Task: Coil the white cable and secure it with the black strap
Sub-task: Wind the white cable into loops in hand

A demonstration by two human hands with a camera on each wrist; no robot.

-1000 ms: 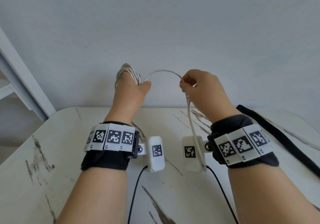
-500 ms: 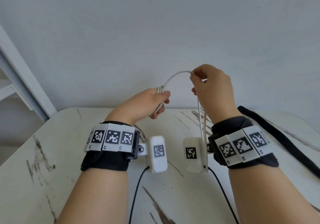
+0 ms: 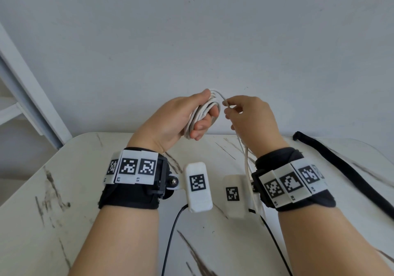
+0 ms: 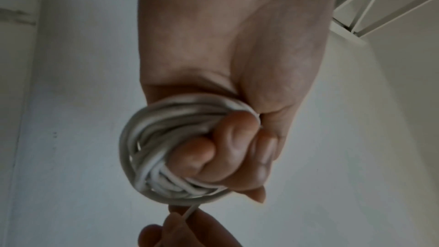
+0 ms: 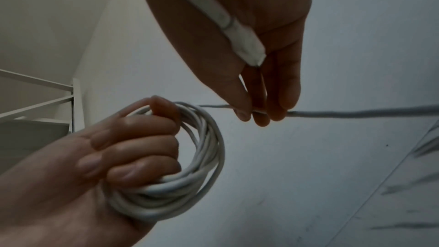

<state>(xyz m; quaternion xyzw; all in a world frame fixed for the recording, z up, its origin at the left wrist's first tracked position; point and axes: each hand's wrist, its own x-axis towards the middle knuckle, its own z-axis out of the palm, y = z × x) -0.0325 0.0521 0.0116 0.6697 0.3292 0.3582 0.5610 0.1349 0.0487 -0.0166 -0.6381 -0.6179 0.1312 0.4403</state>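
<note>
My left hand [image 3: 183, 117] is raised above the table's far edge and grips a coil of white cable [image 3: 201, 113] with several loops round its curled fingers [image 5: 142, 149]. In the wrist views the coil [image 4: 152, 157] [image 5: 204, 166] is a tight ring. Just to its right, my right hand [image 3: 249, 117] pinches the free run of cable [image 5: 356, 114] close to the coil. The cable's tail [image 3: 247, 164] hangs down past my right wrist, and its white plug end [image 5: 240, 42] lies against the right palm. The black strap [image 3: 345, 169] lies flat on the table at the right, untouched.
A white marble-patterned table [image 3: 64, 211] lies below both arms, against a plain grey wall [image 3: 191, 41]. A white shelf frame [image 3: 25, 88] stands at the far left. Black sensor leads [image 3: 170, 239] run from the wrist units toward me.
My left hand has turned palm-inward and risen, laying another loop onto the coil. My right hand has come left toward it, so the arc of cable between the hands is gone.
</note>
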